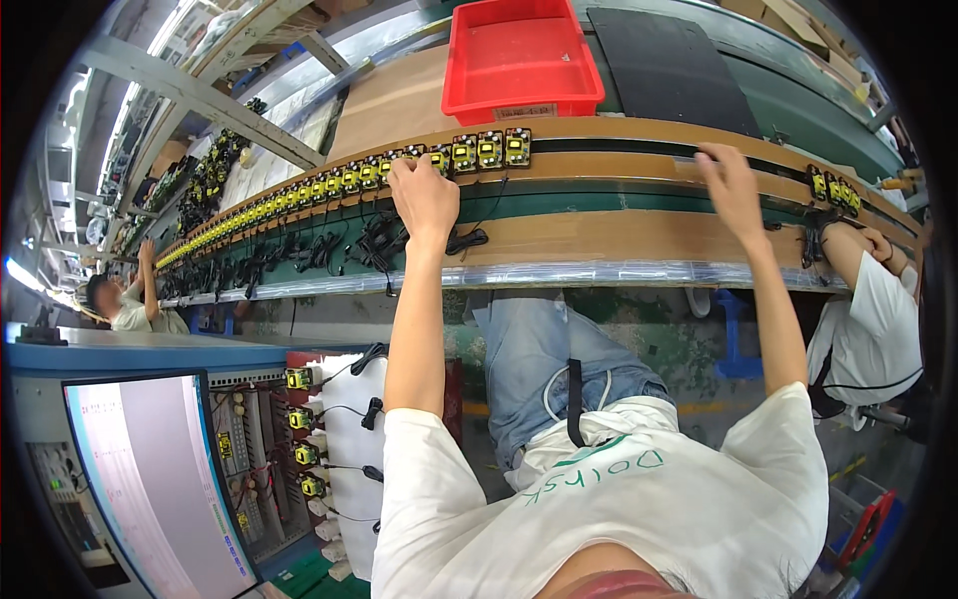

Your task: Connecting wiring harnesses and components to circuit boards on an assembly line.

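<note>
A long row of small circuit boards [344, 180] with yellow-wrapped transformers runs along a brown rail from the far left to the middle of the bench. My left hand [424, 200] is at the right part of this row, its fingers curled closed on a circuit board [414, 153] that they partly cover. Three more boards [489, 150] stand just right of it. My right hand [733, 190] is held over the rails [639, 165] farther right, fingers stretched out and slightly blurred, with nothing in it. Black cables [379, 240] hang from the boards in bundles.
A red plastic bin [524, 60] stands behind the row, beside a black mat [674, 65]. Several boards [833, 190] sit at the right, near a seated person [868, 309]. Another person [135, 299] works at the far left. A monitor [155, 479] and test rack stand at lower left.
</note>
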### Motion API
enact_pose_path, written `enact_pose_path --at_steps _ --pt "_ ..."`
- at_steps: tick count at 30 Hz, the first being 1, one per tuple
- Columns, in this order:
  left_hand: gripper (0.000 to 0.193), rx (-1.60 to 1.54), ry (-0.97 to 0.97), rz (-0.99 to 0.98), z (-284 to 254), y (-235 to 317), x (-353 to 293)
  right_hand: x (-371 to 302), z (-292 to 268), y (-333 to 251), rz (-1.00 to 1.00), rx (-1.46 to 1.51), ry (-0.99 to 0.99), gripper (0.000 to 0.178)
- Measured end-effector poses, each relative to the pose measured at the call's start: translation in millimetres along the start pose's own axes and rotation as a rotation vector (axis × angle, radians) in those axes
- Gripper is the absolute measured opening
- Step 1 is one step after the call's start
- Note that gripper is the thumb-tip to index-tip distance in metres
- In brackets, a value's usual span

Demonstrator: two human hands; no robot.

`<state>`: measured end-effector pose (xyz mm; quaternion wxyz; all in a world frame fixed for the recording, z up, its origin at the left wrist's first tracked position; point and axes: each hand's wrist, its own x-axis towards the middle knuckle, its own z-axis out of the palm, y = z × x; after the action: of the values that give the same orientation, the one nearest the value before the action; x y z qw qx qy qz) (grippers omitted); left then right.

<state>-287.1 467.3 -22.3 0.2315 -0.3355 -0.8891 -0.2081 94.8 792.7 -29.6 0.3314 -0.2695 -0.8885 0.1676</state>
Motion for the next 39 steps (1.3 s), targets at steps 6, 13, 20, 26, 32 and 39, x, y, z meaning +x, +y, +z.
enact_pose_path --at_steps 6,13,20,26,32,39 --pt "0.026 -0.457 -0.352 -0.060 4.4 32.1 2.0 19.8 49.2 -91.8 0.174 0.224 -0.221 0.053" --pt "0.054 -0.562 -0.611 0.003 38.7 128.3 4.3 50.1 62.0 -44.4 0.505 -0.113 -0.267 0.091" --pt "0.072 -0.722 -0.606 -0.129 98.4 189.7 18.5 62.2 76.4 -41.0 0.600 -0.029 -0.219 0.097" --pt "0.063 -1.191 -0.594 -0.330 70.5 202.1 5.1 43.2 56.1 -53.5 0.557 0.317 -0.093 0.078" --pt "0.047 -1.681 -0.537 -0.510 -8.3 201.9 -24.0 25.6 34.8 -88.2 0.476 0.961 0.020 0.057" --pt "0.057 -2.302 -0.199 -0.616 -180.8 104.7 -198.9 -46.2 4.3 -219.9 0.402 1.804 -0.539 0.065"
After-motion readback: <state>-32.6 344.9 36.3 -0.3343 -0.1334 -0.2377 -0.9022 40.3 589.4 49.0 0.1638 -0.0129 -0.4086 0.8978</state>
